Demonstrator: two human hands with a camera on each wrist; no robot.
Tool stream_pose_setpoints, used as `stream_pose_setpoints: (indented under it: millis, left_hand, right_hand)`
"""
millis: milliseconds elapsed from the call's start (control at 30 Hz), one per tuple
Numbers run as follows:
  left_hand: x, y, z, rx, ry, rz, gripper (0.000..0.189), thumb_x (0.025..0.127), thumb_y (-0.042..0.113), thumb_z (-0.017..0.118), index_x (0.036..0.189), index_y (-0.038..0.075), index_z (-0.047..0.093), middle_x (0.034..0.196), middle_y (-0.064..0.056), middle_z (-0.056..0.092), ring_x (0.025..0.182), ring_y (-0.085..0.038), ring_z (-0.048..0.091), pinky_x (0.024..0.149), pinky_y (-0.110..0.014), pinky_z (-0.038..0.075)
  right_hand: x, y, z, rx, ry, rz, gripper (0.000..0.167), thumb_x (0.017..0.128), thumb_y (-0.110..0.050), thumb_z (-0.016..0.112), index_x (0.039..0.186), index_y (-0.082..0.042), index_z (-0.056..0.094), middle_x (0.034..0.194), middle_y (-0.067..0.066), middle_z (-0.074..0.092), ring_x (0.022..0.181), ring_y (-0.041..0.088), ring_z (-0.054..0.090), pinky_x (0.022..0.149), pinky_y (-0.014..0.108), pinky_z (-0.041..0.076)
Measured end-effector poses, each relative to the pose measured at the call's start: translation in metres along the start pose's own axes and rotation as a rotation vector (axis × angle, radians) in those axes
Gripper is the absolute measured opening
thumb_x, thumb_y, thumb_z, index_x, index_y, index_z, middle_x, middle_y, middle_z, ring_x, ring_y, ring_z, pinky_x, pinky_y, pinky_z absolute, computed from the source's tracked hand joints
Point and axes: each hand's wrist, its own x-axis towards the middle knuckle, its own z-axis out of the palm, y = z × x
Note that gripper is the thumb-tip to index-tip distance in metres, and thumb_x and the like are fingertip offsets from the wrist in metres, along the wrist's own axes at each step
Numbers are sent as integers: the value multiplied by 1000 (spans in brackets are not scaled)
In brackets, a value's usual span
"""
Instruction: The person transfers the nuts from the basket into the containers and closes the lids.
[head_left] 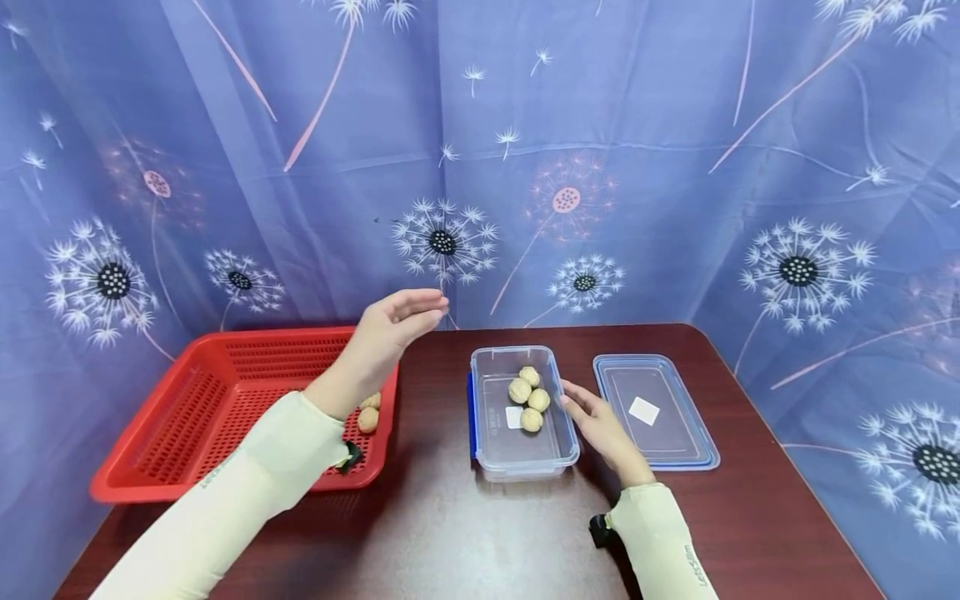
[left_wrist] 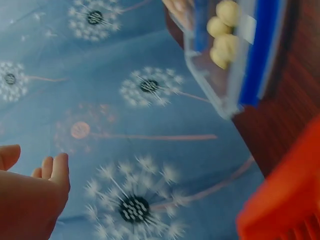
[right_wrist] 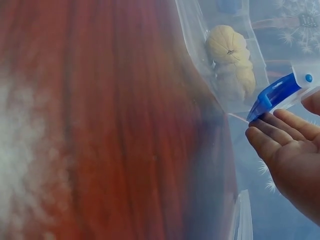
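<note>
My left hand (head_left: 390, 333) is raised above the right end of a red plastic basket (head_left: 142, 450), holding nothing. In the left wrist view, a gap shows between its thumb and fingers. My right hand (head_left: 603, 427) rests its extended fingers against the right side of a clear plastic box (head_left: 491, 454). The right wrist view shows those fingertips at a blue latch (right_wrist: 275, 95) on the box. Several pale tan, ridged walnuts (head_left: 519, 389) lie inside the box. A few more walnuts (head_left: 367, 419) sit in the basket's right end, partly hidden by my left arm.
Right of the box, a clear lid with a blue rim (head_left: 678, 400) lies flat, with a white square label on it. Everything stands on a dark red-brown table (head_left: 450, 533). A blue dandelion-print curtain (head_left: 645, 125) hangs behind and at the sides.
</note>
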Motion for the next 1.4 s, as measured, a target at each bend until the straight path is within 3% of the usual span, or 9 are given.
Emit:
stream_pose_setpoints:
  millis: [300,467,700,900,1100,1267,1400]
  left_hand:
    - [-4,-14,-52,154,17,-25,38,93,16,64,128,3,56,118,-4,66,112,-16,60,99,-29,44]
    - [3,-27,-77,223,25,-36,35,92,16,67,123,2,59,110,2,69,106,-13,64,94,-25,47]
    - [11,-41,-120,418,-70,-52,33,93,21,65,120,2,61,120,-17,64,105,-15,64,94,-34,48]
    - [11,-57,-152,552,-133,-95,39,92,23,67,121,-2,60,115,-13,67,103,-18,64,95,-44,47]
    - [11,-81,-169,557,-245,-156,34,93,16,64,122,-2,60,115,-14,67,105,-23,64,95,-44,48]
    - [14,-97,-172,595,-354,-123,31,92,14,65,119,-1,63,110,-14,68,102,-24,65,87,-38,53]
    - [18,-104,-170,644,-381,-126,31,92,9,64,119,-5,62,113,-22,65,103,-27,64,89,-40,52]
  right_hand:
    - [4,-5,5,-2,2,-31,45,101,-19,50,142,0,44,139,22,49,125,33,48,105,47,37]
    - [4,-6,4,-9,4,-42,45,102,-18,49,142,3,42,139,24,48,126,34,47,106,47,36]
    - [4,-6,6,6,-12,-56,47,102,-17,47,143,6,39,141,26,45,127,35,46,107,46,35]
    - [5,-6,5,12,-11,-59,46,102,-14,48,143,5,39,141,26,44,129,35,44,107,46,35]
    - [2,-6,2,40,-6,-81,46,100,-9,50,142,6,38,142,26,43,130,37,43,108,46,33]
    - [-1,-7,0,45,-11,-74,47,101,-9,49,143,7,36,143,26,42,130,36,43,108,45,33]
    - [-2,-7,0,35,-7,-71,47,101,-10,48,144,6,36,143,25,41,131,36,43,108,45,33]
